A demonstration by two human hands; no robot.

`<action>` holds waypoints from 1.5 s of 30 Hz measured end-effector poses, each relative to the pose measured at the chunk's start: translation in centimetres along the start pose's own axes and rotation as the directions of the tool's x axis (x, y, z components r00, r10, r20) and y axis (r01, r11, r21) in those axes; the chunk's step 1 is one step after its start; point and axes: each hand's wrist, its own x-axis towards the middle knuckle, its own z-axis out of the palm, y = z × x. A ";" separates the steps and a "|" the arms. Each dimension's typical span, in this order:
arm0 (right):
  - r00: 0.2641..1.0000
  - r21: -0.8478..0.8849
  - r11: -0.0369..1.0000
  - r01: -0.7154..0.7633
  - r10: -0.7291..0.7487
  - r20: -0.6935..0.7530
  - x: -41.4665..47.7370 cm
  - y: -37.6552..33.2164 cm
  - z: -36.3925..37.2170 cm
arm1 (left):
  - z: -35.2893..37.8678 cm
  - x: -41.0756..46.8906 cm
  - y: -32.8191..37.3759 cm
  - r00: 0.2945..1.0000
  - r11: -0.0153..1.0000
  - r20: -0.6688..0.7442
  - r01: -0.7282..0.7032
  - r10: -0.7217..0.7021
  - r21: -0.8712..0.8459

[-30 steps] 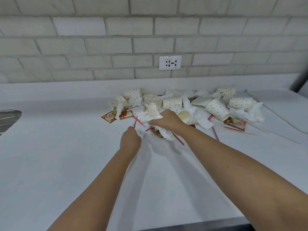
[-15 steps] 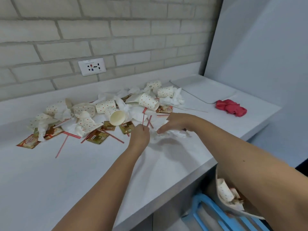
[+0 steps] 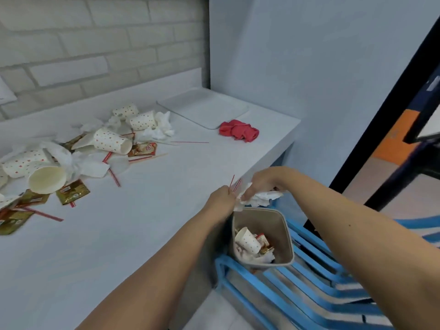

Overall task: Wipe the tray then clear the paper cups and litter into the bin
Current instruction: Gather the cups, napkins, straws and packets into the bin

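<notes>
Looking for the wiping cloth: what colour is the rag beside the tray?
The rag is red, seen best in the head view.

1. The single head-worn camera looks down from above the counter (image 3: 142, 222), near its right end.
2. It faces forward and rightward, over the bin (image 3: 257, 220) beside the counter.
3. Both forearms (image 3: 166, 270) reach in close below the lens.

Blue slatted frame (image 3: 316, 256) btm right — brick wall (image 3: 95, 44) behind.
</notes>
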 end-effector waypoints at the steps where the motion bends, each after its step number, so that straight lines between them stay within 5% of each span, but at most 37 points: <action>1: 0.999 0.007 0.999 -0.032 0.032 0.009 0.4 1.6 0.3 | 1.3 0.3 0.0 0.999 0.999 0.037 0.041 -0.041 -0.013; 4: 0.995 0.046 0.995 -0.091 0.090 0.034 2.2 5.9 1.7 | 4.5 1.5 -1.0 0.959 0.970 0.150 0.241 -0.241 0.022; 8: 0.986 0.129 0.978 -0.165 0.161 0.038 4.7 9.6 4.6 | 8.5 3.3 -4.0 0.814 0.846 0.285 0.533 -0.506 -0.019; 14: 0.989 0.118 0.982 -0.150 0.150 0.004 8.4 12.2 7.3 | 12.8 5.4 -6.4 0.687 0.648 0.362 0.722 -0.630 -0.242; 21: 0.969 0.327 0.917 -0.229 0.183 0.166 11.2 12.9 8.4 | 14.1 6.4 -5.6 0.707 0.560 0.323 0.700 -0.629 -0.443; 24: 0.990 0.284 0.949 -0.135 0.118 0.076 11.4 13.3 8.1 | 13.9 6.5 -5.5 0.747 0.594 0.292 0.657 -0.598 -0.464; 30: 0.982 0.543 0.831 0.122 -0.021 -0.190 13.6 12.6 8.0 | 13.1 6.1 -4.5 0.807 0.648 0.223 0.576 -0.547 -0.498; 34: 0.946 0.561 0.779 0.278 -0.122 -0.299 13.9 11.7 7.7 | 12.4 6.0 -4.0 0.822 0.668 0.186 0.551 -0.538 -0.501; 45: 0.895 0.490 0.783 0.383 -0.184 -0.406 15.3 12.0 8.1 | 10.5 5.7 -2.5 0.889 0.755 0.005 0.392 -0.458 -0.526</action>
